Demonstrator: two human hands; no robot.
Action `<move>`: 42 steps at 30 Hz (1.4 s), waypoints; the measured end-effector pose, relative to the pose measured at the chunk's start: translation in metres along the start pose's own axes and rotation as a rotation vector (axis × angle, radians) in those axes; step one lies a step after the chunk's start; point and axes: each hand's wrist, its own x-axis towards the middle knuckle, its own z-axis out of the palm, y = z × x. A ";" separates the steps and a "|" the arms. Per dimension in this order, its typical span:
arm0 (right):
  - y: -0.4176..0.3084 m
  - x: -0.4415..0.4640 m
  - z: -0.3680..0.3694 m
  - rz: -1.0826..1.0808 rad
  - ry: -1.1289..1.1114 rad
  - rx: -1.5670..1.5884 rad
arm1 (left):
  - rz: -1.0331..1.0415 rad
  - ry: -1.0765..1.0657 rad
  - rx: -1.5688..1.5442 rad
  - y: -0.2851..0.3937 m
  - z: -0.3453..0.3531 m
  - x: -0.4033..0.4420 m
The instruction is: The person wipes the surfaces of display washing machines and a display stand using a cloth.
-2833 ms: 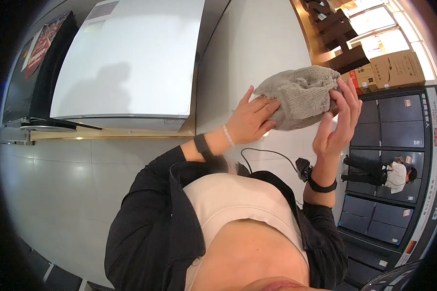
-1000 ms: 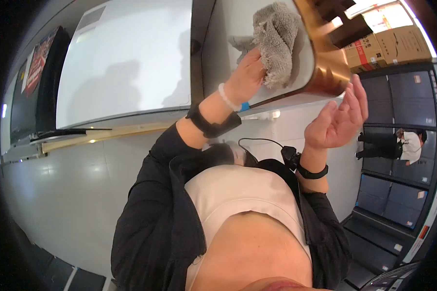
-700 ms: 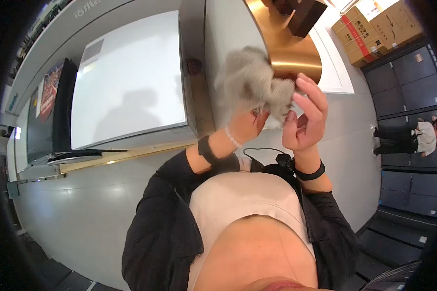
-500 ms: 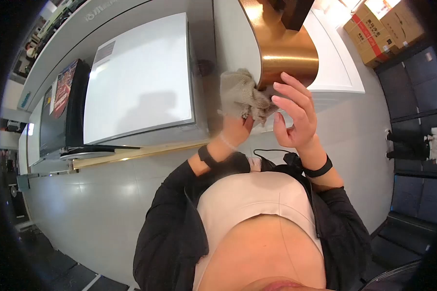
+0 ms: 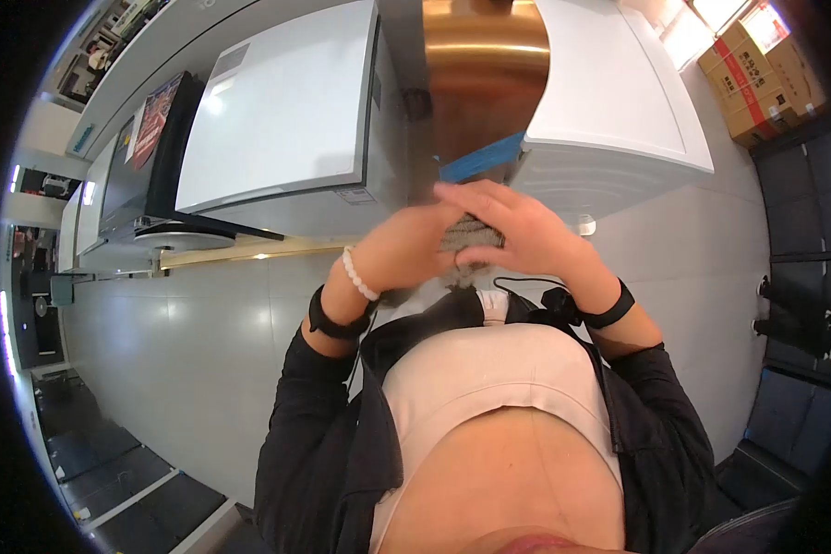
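Observation:
A crumpled grey-brown cloth (image 5: pixel 472 236) is bunched between my two hands, in front of my chest. My left hand (image 5: pixel 408 247) presses on it from the left, with its fingertips hidden behind the other hand. From the right, my right hand (image 5: pixel 524 228) curves its fingers over the top of the cloth, thumb below. Just beyond the hands, a strip of blue tape (image 5: pixel 482 159) lies along the lower edge of a shiny copper-coloured panel (image 5: pixel 486 46).
White box-shaped appliances stand on the left (image 5: pixel 282 102) and on the right (image 5: pixel 609 83) of the copper panel. Cardboard boxes (image 5: pixel 757 88) are stacked at the far right. A person's dark-clad legs (image 5: pixel 797 314) show at the right edge. Grey tiled floor (image 5: pixel 194 351) spreads at left.
My right hand has come from the copper panel's edge onto the cloth, joining the left. The cloth has moved nearer my body. The view has shifted, and the blue tape now shows.

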 end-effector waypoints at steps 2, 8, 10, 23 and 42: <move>-0.005 -0.011 -0.018 0.271 -0.172 -0.005 | 0.022 0.044 -0.173 -0.002 0.011 -0.001; 0.006 -0.040 -0.056 0.216 -0.357 -0.124 | -0.078 -0.179 -0.009 -0.017 0.038 -0.003; 0.007 -0.035 -0.068 0.079 -0.201 -0.166 | -0.114 -0.193 0.017 -0.024 0.021 0.001; 0.059 0.036 -0.054 -0.478 0.756 -0.728 | 0.599 1.186 0.720 0.007 -0.011 0.104; 0.186 -0.065 0.066 -0.215 0.444 -1.029 | 0.186 0.855 1.050 -0.144 0.126 0.048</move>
